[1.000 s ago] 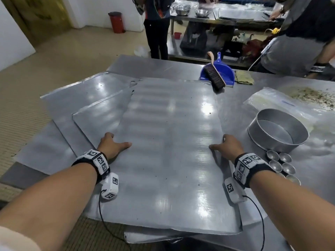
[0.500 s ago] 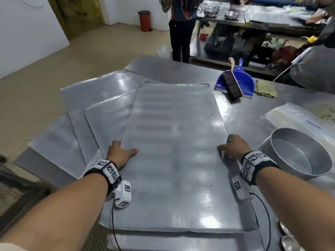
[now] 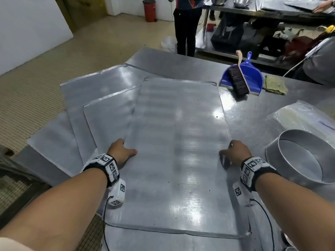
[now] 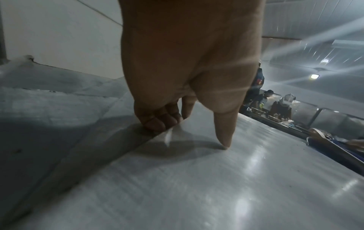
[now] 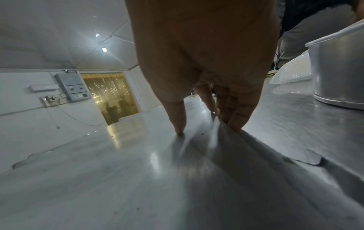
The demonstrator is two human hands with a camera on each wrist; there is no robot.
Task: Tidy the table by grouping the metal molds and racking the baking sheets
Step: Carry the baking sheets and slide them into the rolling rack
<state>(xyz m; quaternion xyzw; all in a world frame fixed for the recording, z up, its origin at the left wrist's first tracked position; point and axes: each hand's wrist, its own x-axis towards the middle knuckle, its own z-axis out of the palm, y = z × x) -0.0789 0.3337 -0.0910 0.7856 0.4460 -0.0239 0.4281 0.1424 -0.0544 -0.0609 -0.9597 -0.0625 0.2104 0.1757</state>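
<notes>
A large flat baking sheet (image 3: 177,142) lies on top of a fanned pile of other sheets (image 3: 101,113) on the steel table. My left hand (image 3: 121,151) grips its left edge, thumb on top and fingers (image 4: 157,121) curled under the rim. My right hand (image 3: 233,153) grips the right edge the same way, thumb pressed on the sheet (image 5: 138,163) and fingers (image 5: 234,113) hooked under it. A round metal mold (image 3: 304,160) stands just right of my right hand, its wall (image 5: 338,70) close by in the right wrist view.
A blue dustpan (image 3: 248,75) with a brush (image 3: 237,80) and a cloth (image 3: 274,85) lie at the table's far side. A plastic bag (image 3: 301,116) sits behind the round mold. A person (image 3: 186,24) stands beyond the table; another (image 3: 320,64) is at the right.
Both hands keep the same grip on the sheet's edges. The top sheet has come toward me, its near edge now over the table's front. The view has shifted left, and the small molds have dropped out of sight.
</notes>
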